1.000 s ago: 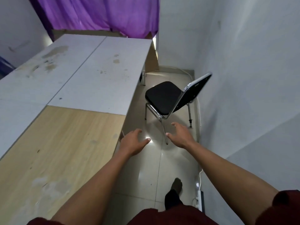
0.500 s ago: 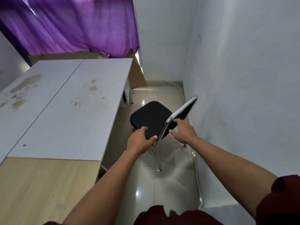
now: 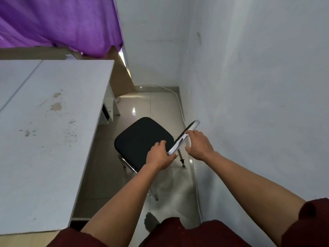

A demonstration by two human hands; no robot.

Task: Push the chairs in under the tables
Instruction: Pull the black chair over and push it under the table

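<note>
A chair point(image 3: 142, 138) with a black padded seat and chrome legs stands in the narrow aisle between the white table point(image 3: 44, 139) and the right wall. Its seat is out from under the table, facing it. I see the backrest edge-on as a shiny strip point(image 3: 185, 138). My left hand point(image 3: 160, 155) grips the near end of the backrest top, fingers on the seat side. My right hand point(image 3: 199, 145) holds the backrest from the wall side, fingers wrapped over its top edge.
The white wall point(image 3: 249, 104) runs close along the right of the chair. A white cable point(image 3: 179, 106) lies along the wall's foot. A purple curtain point(image 3: 62, 24) hangs at the back. A wooden tabletop edge point(image 3: 26, 239) shows at bottom left.
I have stepped closer to the chair. Both hands went from reaching over the floor to closing on the backrest; the grip is now firmer than half a second ago.
</note>
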